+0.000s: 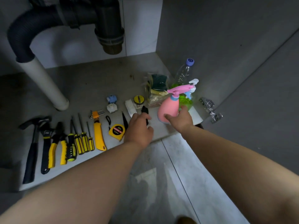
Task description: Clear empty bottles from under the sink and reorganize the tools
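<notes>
My right hand point(181, 119) grips the base of a pink spray bottle point(169, 107) standing at the cabinet floor's right front. Behind it stand a green spray bottle point(186, 101) and a clear plastic bottle with a purple cap point(184, 73). My left hand point(139, 128) rests on a small black tool point(144, 110), fingers curled around it. Tools lie in a row to the left: hammer point(32, 151), wrench point(46, 143), yellow pliers point(58, 146), several screwdrivers point(80, 139), utility knife point(99, 136), tape measure point(117, 130), hex keys point(96, 113).
A black drain trap point(110, 26) and white pipe point(43, 81) hang over the left of the cabinet floor. A pack of sponges point(156, 89), a yellow-lidded tin point(139, 100) and small fittings point(111, 102) lie behind the hands. A door hinge point(210, 109) sticks out on the right.
</notes>
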`<control>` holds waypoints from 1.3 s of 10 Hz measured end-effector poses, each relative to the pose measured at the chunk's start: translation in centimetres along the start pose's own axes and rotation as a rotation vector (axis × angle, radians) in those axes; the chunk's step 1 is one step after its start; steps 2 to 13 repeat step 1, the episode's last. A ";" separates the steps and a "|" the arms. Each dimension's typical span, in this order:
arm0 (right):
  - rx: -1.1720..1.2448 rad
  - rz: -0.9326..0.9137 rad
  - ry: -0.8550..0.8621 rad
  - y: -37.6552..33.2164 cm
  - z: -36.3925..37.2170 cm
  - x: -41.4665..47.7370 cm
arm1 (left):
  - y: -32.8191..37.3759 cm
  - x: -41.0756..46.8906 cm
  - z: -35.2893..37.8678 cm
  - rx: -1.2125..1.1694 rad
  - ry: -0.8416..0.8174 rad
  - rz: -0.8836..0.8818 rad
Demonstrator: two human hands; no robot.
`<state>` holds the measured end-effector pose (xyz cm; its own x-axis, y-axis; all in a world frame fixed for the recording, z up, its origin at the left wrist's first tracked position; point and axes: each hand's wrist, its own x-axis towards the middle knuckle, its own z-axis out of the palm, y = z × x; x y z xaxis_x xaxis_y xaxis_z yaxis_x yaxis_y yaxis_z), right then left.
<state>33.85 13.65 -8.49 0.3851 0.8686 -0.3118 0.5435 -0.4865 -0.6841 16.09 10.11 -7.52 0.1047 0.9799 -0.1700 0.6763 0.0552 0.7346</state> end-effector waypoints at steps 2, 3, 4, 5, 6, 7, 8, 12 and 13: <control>-0.036 0.035 -0.053 0.5 -0.6 -0.8 | 0.5 -0.2 -0.5 0.027 -0.028 0.033; -0.036 0.035 -0.053 0.5 -0.6 -0.8 | 0.5 -0.2 -0.5 0.027 -0.028 0.033; -0.036 0.035 -0.053 0.5 -0.6 -0.8 | 0.5 -0.2 -0.5 0.027 -0.028 0.033; -0.036 0.035 -0.053 0.5 -0.6 -0.8 | 0.5 -0.2 -0.5 0.027 -0.028 0.033; -0.036 0.035 -0.053 0.5 -0.6 -0.8 | 0.5 -0.2 -0.5 0.027 -0.028 0.033; -0.036 0.035 -0.053 0.5 -0.6 -0.8 | 0.5 -0.2 -0.5 0.027 -0.028 0.033; -0.036 0.035 -0.053 0.5 -0.6 -0.8 | 0.5 -0.2 -0.5 0.027 -0.028 0.033; -0.036 0.035 -0.053 0.5 -0.6 -0.8 | 0.5 -0.2 -0.5 0.027 -0.028 0.033; -0.036 0.035 -0.053 0.5 -0.6 -0.8 | 0.5 -0.2 -0.5 0.027 -0.028 0.033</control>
